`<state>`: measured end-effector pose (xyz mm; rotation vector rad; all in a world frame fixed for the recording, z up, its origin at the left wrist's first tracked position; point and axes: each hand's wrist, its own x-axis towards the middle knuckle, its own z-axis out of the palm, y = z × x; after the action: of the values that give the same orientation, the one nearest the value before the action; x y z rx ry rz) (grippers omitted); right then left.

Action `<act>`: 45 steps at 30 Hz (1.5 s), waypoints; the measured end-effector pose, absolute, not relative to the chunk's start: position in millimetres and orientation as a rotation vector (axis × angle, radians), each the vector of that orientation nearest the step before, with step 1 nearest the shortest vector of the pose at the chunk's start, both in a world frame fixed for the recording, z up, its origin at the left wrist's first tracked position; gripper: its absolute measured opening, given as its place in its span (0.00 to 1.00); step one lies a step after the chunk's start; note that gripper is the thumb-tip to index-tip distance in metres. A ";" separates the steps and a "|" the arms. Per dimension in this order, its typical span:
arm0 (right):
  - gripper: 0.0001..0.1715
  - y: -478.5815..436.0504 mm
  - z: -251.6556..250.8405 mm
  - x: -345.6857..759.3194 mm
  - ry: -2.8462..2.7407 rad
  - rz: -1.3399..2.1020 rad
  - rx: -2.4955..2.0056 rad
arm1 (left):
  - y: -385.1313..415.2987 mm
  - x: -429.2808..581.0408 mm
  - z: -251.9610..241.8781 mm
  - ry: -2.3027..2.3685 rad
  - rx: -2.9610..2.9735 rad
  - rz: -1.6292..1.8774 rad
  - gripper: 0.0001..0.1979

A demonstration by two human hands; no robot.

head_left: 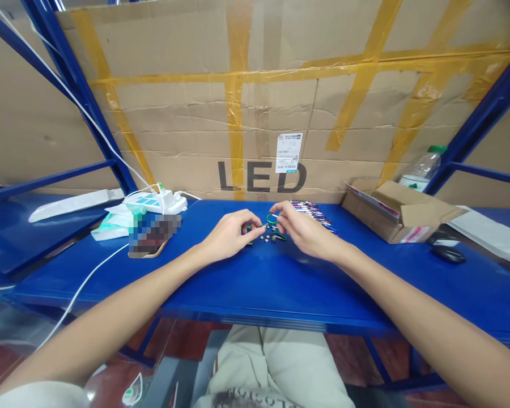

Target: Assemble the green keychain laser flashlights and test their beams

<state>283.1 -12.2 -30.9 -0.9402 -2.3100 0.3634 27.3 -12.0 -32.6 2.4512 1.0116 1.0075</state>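
Note:
Over the middle of the blue table, my left hand [232, 233] is closed in a pinch, its thumb and forefinger at a small metallic piece too small to name. A bit of something green shows under its fingers. Facing it, my right hand [304, 231] pinches a thin green loop [272, 219] that reaches toward the left fingertips. Between and below the hands lie several small metal pieces [267, 238] and a green clip-like piece [280, 236]. Behind my right hand is a row of slim, shiny coloured items [317, 213], partly hidden by it.
At left on the blue table [255, 289] are a phone [153, 241], a power strip [153, 201] with white cables and a plastic packet [117, 222]. At right stand an open cardboard box [402, 212], a black mouse [448, 254] and a bottle [425, 167]. Taped cardboard [187, 124] rises behind.

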 end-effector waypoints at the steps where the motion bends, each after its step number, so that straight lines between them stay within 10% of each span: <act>1: 0.18 -10.7 -31.9 283.1 -2.303 0.351 -0.925 | -12.4 27.7 -32.1 1.012 2.450 1.021 0.13; 45: 0.18 -7.2 -24.0 279.9 -2.094 0.713 -0.851 | -12.0 24.6 -30.7 0.944 2.595 1.064 0.12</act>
<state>279.9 -7.2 -24.0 -0.8513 -2.0938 0.7128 24.6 -12.0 -30.7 2.5951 0.9435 1.0641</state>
